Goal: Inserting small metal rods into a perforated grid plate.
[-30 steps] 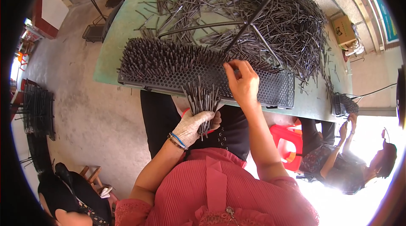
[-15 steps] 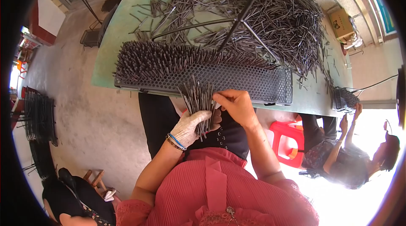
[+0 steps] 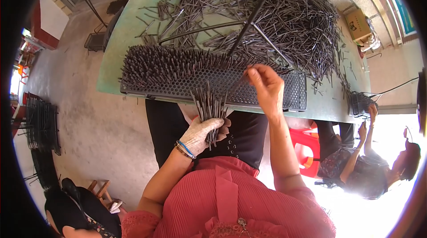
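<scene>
My left hand (image 3: 202, 133), in a pale knit glove, is wrapped round a bundle of thin dark sticks (image 3: 208, 104) that fan upward near the table's front edge. Bare and pinched, my right hand (image 3: 269, 87) holds one thin dark stick over the front of a perforated black metal tray (image 3: 291, 87). The stick slants down toward the left; whether its lower end touches a hole cannot be made out. Dense rows of upright sticks (image 3: 155, 66) fill the tray's left and back holes. Bare holes show along its front and right.
Loose sticks lie in a large pile (image 3: 293, 24) behind the tray on the green table (image 3: 111, 64). A dark metal rod frame (image 3: 251, 20) rises over the pile. Another person (image 3: 369, 167) works at a second tray (image 3: 364, 104) on the right, near a red stool (image 3: 307, 151).
My right hand has moved up and to the right, away from the bundle to above the tray, taking one stick. My left hand stays almost in place.
</scene>
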The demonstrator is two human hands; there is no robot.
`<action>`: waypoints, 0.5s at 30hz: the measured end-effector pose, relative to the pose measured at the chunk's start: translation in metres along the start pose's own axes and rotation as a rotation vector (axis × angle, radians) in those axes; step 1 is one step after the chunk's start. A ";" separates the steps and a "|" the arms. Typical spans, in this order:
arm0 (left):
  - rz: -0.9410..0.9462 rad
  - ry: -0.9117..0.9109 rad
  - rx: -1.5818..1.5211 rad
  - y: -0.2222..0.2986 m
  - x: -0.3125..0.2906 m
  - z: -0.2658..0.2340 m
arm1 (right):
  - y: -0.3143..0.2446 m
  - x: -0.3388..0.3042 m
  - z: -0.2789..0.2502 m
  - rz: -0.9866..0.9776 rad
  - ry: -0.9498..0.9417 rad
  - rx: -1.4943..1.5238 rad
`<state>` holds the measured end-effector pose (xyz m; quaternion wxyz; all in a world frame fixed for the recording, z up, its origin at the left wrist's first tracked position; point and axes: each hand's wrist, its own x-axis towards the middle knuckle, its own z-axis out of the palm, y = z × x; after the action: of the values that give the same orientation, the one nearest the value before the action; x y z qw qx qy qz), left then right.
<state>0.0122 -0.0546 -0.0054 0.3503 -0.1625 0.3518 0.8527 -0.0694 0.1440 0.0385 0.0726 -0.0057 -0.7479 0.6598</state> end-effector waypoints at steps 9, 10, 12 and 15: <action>0.006 0.054 -0.006 0.002 -0.002 0.008 | 0.027 0.041 0.003 -0.254 0.048 -0.273; 0.002 0.055 -0.003 0.002 -0.002 0.007 | 0.027 0.041 0.003 -0.258 0.060 -0.224; -0.003 0.054 0.002 0.002 -0.001 0.006 | 0.029 0.042 0.003 -0.269 0.050 -0.243; -0.010 0.053 0.009 0.002 0.000 0.005 | 0.029 0.041 0.005 -0.288 0.054 -0.253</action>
<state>0.0110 -0.0518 -0.0008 0.3456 -0.1853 0.3639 0.8449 -0.1129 0.1468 0.0139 0.1850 0.0747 -0.8157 0.5430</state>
